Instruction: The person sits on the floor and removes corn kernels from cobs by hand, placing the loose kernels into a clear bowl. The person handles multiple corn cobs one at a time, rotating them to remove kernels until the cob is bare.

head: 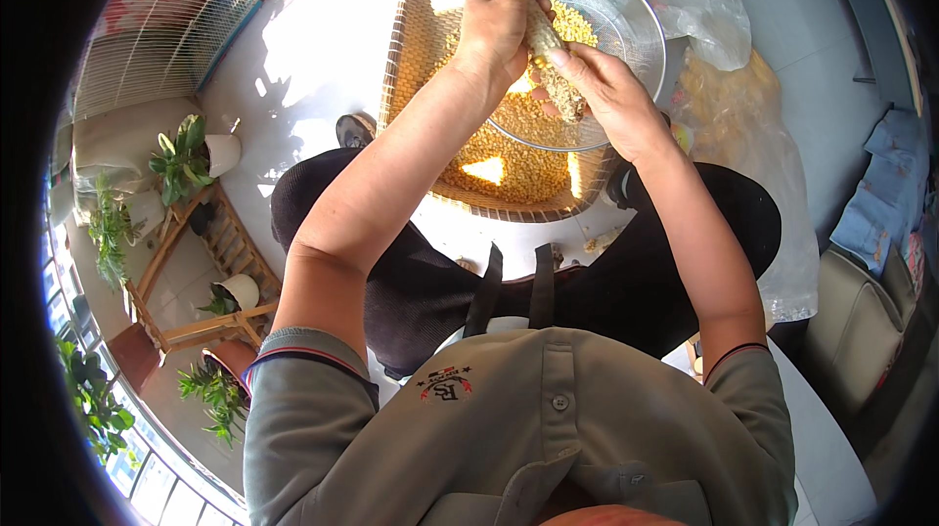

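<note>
My left hand (500,21) grips the upper part of a mostly stripped corn cob (543,35), its pale tip poking out beyond the thumb. Around the lower end closes my right hand (615,92), thumb beside a few yellow kernels (541,62). A rough, brownish cob section (563,95) shows there; whether it is a second cob I cannot tell. Beneath both hands is a round wire-mesh sieve (662,35) with kernels in it. The sieve rests over a woven basket (396,49), where loose corn kernels (513,178) are spread. My hands and forearms hide part of both.
Clear plastic bags (755,181) lie on the right, one with yellow contents. A cob (603,240) is on the floor between my legs. Potted plants (220,152) and a wooden stand (242,251) are at left, below a wire cage (169,35). A padded seat (851,321) is at right.
</note>
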`<action>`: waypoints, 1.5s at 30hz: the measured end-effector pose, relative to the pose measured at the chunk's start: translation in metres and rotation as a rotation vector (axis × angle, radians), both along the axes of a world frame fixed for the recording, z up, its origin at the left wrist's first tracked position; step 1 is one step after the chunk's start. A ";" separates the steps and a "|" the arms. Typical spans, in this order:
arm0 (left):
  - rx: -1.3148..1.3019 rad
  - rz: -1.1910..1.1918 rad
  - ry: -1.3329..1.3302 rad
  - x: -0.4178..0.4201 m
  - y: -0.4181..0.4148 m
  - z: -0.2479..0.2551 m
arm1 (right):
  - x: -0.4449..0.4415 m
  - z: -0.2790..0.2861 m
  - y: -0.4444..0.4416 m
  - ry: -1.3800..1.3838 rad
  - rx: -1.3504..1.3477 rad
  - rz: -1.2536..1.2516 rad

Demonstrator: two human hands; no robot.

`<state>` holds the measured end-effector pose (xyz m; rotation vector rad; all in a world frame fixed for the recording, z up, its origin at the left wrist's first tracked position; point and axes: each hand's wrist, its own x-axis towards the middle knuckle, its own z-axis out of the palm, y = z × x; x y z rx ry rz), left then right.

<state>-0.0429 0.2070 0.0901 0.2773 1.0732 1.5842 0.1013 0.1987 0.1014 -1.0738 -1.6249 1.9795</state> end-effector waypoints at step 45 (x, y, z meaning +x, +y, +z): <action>0.255 -0.326 -0.305 -0.033 0.013 -0.062 | 0.016 0.000 0.011 0.337 -0.467 -0.014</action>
